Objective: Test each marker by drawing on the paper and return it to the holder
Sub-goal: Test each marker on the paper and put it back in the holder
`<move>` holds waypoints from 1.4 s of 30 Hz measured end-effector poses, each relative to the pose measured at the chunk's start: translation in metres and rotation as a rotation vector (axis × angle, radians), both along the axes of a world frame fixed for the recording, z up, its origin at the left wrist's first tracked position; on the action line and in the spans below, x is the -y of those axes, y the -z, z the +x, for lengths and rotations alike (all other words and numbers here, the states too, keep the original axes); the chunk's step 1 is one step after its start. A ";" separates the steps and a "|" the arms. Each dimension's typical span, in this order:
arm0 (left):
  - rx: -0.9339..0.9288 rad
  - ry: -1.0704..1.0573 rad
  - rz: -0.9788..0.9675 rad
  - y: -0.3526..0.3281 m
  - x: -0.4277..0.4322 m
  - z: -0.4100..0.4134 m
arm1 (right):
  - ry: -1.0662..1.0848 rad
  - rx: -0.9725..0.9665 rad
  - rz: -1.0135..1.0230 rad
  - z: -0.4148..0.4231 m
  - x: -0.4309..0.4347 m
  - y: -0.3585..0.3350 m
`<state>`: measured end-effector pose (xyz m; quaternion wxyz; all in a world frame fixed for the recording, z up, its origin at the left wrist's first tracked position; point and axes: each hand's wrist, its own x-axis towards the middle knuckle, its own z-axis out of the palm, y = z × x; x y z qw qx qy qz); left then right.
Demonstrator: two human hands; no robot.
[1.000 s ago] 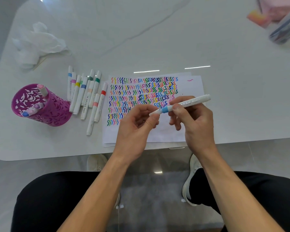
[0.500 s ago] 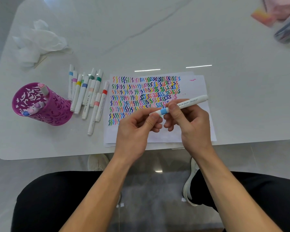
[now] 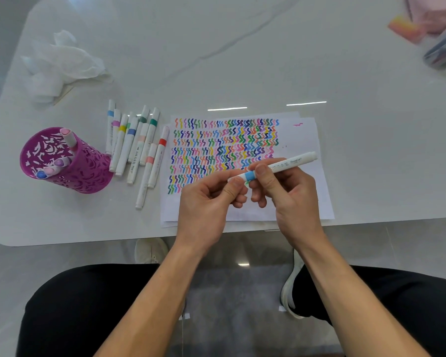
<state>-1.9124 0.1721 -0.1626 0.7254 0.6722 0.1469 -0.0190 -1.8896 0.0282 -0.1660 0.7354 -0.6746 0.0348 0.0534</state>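
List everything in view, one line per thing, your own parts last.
table: one, white marbled, under it all
paper: small stack, white with rows of coloured squiggles, centre, at the near edge
holder: one, purple cut-out, left side
markers in holder: about four; pink, purple and blue ends
loose markers: about ten, white with coloured bands, lying between holder and paper
held marker: one, white with light blue band, above the paper
tissue: one, white, crumpled, far left
pink item: one, blurred, far right corner
clear container: one, blurred, right edge
shoes: two, white, on the floor
trousers: black, bottom
left hand: pinches the held marker's banded end
right hand: grips its barrel
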 end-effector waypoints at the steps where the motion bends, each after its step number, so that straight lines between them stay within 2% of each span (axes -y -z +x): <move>1: 0.001 0.005 0.010 -0.001 -0.001 0.000 | -0.008 -0.005 0.005 0.000 0.000 0.000; 7: 0.012 -0.037 0.060 -0.008 -0.007 0.003 | -0.083 -0.095 -0.014 0.005 0.007 0.002; 13: 0.036 -0.140 0.077 -0.015 -0.020 0.001 | 0.043 -0.111 0.017 0.018 0.017 0.007; 18: 0.100 -0.240 0.083 -0.020 -0.028 0.000 | 0.091 -0.066 -0.117 0.017 0.017 0.013; 26: 0.376 -0.480 0.339 -0.038 -0.047 -0.004 | 0.049 0.044 -0.306 0.012 0.005 0.020; 33: 0.651 -0.694 0.764 -0.049 -0.087 0.002 | 0.007 0.067 -0.376 0.010 -0.001 0.027; 38: 0.753 -0.749 0.924 -0.049 -0.112 0.003 | 0.006 0.080 -0.388 0.011 -0.004 0.026; 42: 0.754 -0.743 0.960 -0.048 -0.121 -0.003 | 0.011 0.084 -0.384 0.011 -0.006 0.025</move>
